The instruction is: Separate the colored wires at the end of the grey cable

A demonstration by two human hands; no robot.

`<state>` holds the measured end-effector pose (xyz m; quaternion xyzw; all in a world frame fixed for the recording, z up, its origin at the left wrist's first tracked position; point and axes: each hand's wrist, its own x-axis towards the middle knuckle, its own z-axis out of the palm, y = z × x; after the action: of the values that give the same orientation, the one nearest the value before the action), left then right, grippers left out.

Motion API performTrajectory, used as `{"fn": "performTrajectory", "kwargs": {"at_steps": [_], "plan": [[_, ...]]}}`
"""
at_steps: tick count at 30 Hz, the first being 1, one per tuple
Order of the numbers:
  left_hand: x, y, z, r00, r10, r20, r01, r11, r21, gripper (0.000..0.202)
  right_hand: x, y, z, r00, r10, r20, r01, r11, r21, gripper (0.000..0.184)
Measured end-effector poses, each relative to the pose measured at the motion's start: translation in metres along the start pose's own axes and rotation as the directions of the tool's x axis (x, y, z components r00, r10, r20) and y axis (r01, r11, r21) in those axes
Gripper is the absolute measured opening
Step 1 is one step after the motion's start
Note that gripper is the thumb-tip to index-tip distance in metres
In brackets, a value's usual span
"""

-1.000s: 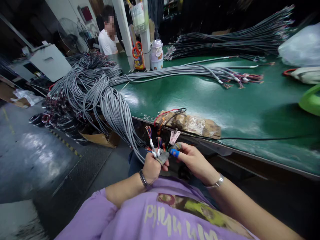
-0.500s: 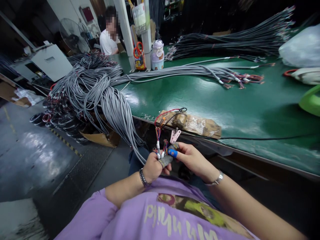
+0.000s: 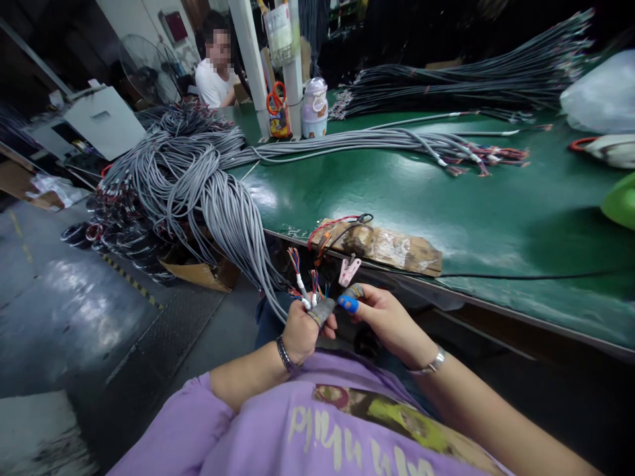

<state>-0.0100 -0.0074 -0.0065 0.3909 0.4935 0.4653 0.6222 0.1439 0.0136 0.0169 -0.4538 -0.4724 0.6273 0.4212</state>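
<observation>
Grey cable ends (image 3: pixel 304 295), several: closed in the left hand (image 3: pixel 305 330), white collars and fanned coloured wires (image 3: pixel 296 260) rising above its thumb. Handling, by judgement: light, jackets springy, bare wires soft and easily bent; best held on the jacket, just below the collars.

Right hand (image 3: pixel 374 307): beside the left, thumb and forefinger brought together; whether a wire lies between them, one cannot tell.

Grey cable bundle (image 3: pixel 233 211): left of and beyond the left hand, hanging over the bench edge.

Green workbench (image 3: pixel 397 185): glossy, beyond both hands. Pink clip (image 3: pixel 349 271): just beyond the right hand, at the edge near a wooden board (image 3: pixel 414 254). Black cables (image 3: pixel 446 92): far beyond the right hand. Co-worker (image 3: pixel 211 84), white top: far beyond the left hand, near a fan (image 3: pixel 149 69).
</observation>
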Motion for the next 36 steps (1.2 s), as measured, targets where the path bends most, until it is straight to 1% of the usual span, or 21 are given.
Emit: {"fn": "performTrajectory", "kwargs": {"at_steps": [3, 6, 9, 14, 19, 22, 24, 26, 28, 30, 33, 36], "plan": [[0.000, 0.001, 0.000, 1.000, -0.020, 0.011, 0.020, 1.000, 0.004, 0.047, 0.001, 0.000, -0.002, 1.000, 0.007, 0.020, -0.008, 0.999, 0.046, 0.037], [-0.001, 0.002, 0.000, 0.997, -0.041, 0.058, 0.041, 0.999, 0.012, 0.047, 0.003, -0.004, -0.002, 0.995, 0.067, 0.079, -0.076, 0.990, 0.117, 0.035], [-0.002, 0.004, 0.001, 0.994, -0.049, 0.099, 0.046, 0.998, 0.039, 0.048, 0.005, -0.007, 0.000, 0.988, 0.097, 0.118, -0.110, 0.988, 0.112, 0.037], [-0.002, 0.005, 0.000, 0.992, -0.049, 0.118, 0.043, 0.998, 0.048, 0.047, 0.005, -0.008, 0.003, 0.993, 0.076, 0.085, -0.081, 0.995, 0.056, 0.036], [0.000, 0.002, 0.000, 0.995, -0.041, 0.095, 0.038, 0.999, 0.035, 0.046, 0.002, -0.009, 0.004, 0.999, 0.037, 0.028, -0.037, 0.999, 0.002, 0.035], [0.000, 0.003, 0.002, 0.997, -0.039, 0.073, 0.039, 0.999, 0.012, 0.045, 0.001, -0.008, 0.003, 0.999, 0.047, 0.013, -0.047, 0.999, 0.012, 0.035], [-0.001, 0.006, 0.002, 0.997, -0.045, 0.065, 0.046, 0.999, -0.007, 0.046, 0.001, -0.004, 0.000, 0.998, 0.063, 0.030, -0.065, 0.995, 0.077, 0.035], [-0.001, 0.012, 0.002, 0.996, -0.056, 0.070, 0.058, 0.998, -0.030, 0.047, 0.002, 0.001, -0.005, 0.995, 0.076, 0.065, -0.088, 0.976, 0.200, 0.035], [-0.002, 0.018, 0.002, 0.992, -0.072, 0.099, 0.078, 0.995, -0.055, 0.047, 0.005, 0.005, -0.011, 0.991, 0.102, 0.083, -0.124, 0.935, 0.332, 0.038], [-0.002, 0.024, 0.001, 0.986, -0.095, 0.140, 0.106, 0.991, -0.077, 0.046, 0.009, 0.008, -0.017, 0.985, 0.154, 0.079, -0.173, 0.890, 0.421, 0.044], [-0.001, 0.029, 0.003, 0.977, -0.112, 0.183, 0.130, 0.987, -0.092, 0.044, 0.018, 0.007, -0.019, 0.972, 0.218, 0.090, -0.234, 0.847, 0.478, 0.048], [0.001, 0.031, 0.008, 0.975, -0.120, 0.187, 0.138, 0.987, -0.088, 0.045, 0.027, 0.001, -0.014, 0.972, 0.207, 0.112, -0.235, 0.823, 0.517, 0.043]]}}
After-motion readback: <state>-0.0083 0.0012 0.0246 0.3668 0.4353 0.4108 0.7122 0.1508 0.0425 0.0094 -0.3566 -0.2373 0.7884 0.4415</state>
